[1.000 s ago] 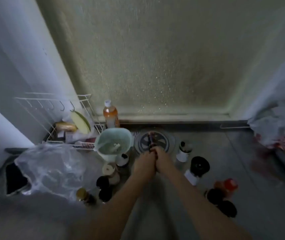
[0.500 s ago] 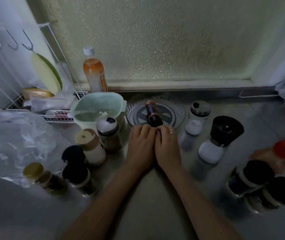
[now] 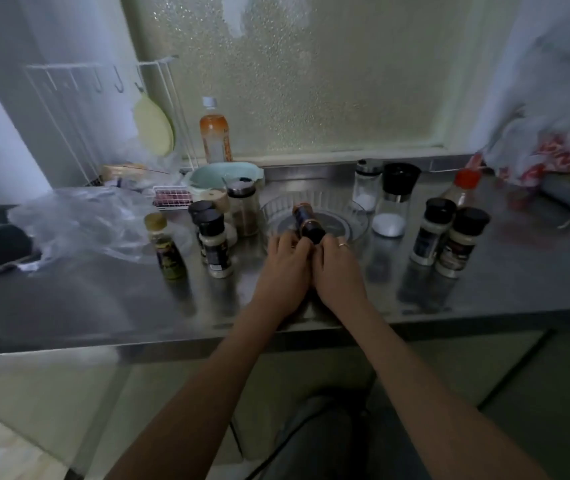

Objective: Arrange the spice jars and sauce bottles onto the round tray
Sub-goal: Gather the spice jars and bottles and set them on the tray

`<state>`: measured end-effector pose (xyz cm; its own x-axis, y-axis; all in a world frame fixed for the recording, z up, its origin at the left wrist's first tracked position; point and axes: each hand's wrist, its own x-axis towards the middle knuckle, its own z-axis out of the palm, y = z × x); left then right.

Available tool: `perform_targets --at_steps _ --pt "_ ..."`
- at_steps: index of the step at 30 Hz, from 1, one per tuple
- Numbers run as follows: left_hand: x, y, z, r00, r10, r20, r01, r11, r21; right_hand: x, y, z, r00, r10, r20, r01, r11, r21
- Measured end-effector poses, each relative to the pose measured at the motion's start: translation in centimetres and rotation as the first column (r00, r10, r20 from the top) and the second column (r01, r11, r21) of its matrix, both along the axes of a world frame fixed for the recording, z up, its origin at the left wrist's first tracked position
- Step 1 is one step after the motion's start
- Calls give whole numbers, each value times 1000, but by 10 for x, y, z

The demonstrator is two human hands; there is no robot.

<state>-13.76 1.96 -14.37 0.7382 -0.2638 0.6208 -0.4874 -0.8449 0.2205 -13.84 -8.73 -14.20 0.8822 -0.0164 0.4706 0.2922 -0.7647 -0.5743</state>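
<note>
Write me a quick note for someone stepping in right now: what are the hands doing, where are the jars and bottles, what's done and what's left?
Left hand and right hand: side by side at the near rim of the round tray, both with a grip on the small dark bottle, which tilts over the tray.
Done: nothing stands on the tray yet.
Left: set this bottle down, then bring the rest. To the left of the tray: the yellow-capped bottle and black-capped jars. To the right of the tray: two clear shakers, two black-capped spice jars and the red-capped sauce bottle.
</note>
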Motion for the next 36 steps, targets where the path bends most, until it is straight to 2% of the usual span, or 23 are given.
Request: perform_targets --at_steps 3,6,8,10,12,13,14,16,18,21,23,25,28,30,33,36 --pt "-28 16 5 989 104 106 -101 994 -26 -15 -1 0 999 -40 14 41 998 -46" --pt "-42 37 7 888 360 284 -310 928 -207 -19 -4 1 996 -89 8 89 996 -26" --pt "-41 50 11 822 517 238 -395 819 -415 -21 -6 5 992 -124 20 124 992 -15" --pt "-35 60 16 816 569 100 -426 709 -561 -22 -7 10 975 -191 110 196 980 -29" --pt "-25 67 19 835 549 -41 -460 654 -601 -18 -4 19 945 -253 207 266 963 -35" --pt "-21 69 19 848 519 -106 -470 644 -604 -13 -2 24 945 -260 199 277 959 -61" --pt "-17 71 18 859 484 -168 -478 640 -601 -6 0 30 957 -253 140 270 956 -117" --pt "-10 75 11 861 424 -280 -505 657 -560 9 5 40 970 -230 -76 201 939 -278" --pt "-5 79 6 856 375 -357 -516 668 -536 22 8 47 949 -212 -233 121 929 -351" --pt "-6 78 8 895 344 -284 -446 656 -609 34 11 46 946 -152 -287 63 953 -297" --pt "-10 70 18 929 335 -160 -358 693 -626 36 9 46 957 -123 -262 64 972 -225" --pt "-2 60 32 963 254 -91 -255 746 -615 36 5 52 978 -101 -185 87 993 -82" --pt "30 46 51 984 118 -132 -174 791 -586 39 -4 66 999 -22 -36 27 991 134" --pt "47 39 50 978 69 -198 -175 790 -587 41 -9 72 999 23 28 -28 983 182" --pt "52 31 36 962 15 -273 -170 814 -555 40 -16 73 997 76 16 -78 980 183" --pt "51 30 25 963 37 -269 -173 848 -501 40 -22 70 996 84 -8 -80 969 232"
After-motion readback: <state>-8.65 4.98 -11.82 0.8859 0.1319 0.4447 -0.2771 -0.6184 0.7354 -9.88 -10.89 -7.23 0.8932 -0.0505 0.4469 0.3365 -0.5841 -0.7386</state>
